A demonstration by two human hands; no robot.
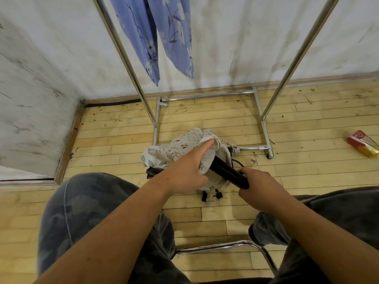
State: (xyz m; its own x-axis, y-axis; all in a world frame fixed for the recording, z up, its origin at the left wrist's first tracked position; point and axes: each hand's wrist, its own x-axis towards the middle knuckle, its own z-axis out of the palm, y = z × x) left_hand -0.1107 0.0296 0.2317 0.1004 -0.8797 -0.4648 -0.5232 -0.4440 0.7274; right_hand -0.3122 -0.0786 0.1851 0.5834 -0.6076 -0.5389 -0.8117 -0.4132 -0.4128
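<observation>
Printed cloth (180, 148) and black handheld appliance (227, 171) held over the wooden floor (119, 140).
Left hand (184, 173) grips the cloth, forefinger stretched out; right hand (260, 187) curls round the appliance's near end, its tip against the cloth.

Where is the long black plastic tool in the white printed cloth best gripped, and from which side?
Probably its bare near end, from the right: the long black plastic tool has its far end buried in the white printed cloth, which the left hand holds.
</observation>
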